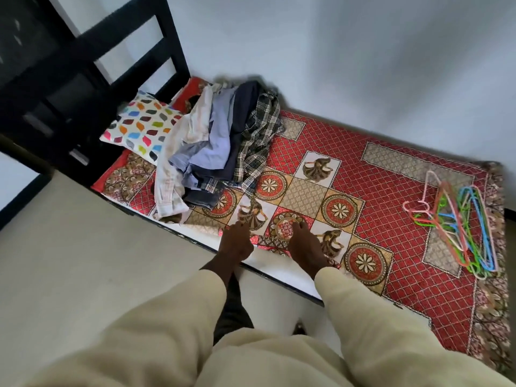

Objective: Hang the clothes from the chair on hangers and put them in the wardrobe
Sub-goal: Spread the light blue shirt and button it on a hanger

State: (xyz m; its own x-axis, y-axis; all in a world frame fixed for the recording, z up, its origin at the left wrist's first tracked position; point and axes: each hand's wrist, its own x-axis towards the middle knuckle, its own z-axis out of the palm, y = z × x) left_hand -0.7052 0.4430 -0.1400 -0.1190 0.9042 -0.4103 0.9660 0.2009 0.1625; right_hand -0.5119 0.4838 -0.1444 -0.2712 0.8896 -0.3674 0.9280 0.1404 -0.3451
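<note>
Crumpled cotton clothes [220,141] heaped | thin plastic hangers [458,219] fanned | woven bedspread [391,191]

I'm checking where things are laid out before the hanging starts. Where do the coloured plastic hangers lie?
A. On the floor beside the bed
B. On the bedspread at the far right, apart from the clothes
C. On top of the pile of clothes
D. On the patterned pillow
B: the hangers lie in a loose bunch on the red bedspread near its right end, well away from the pile of clothes by the pillow.
</note>
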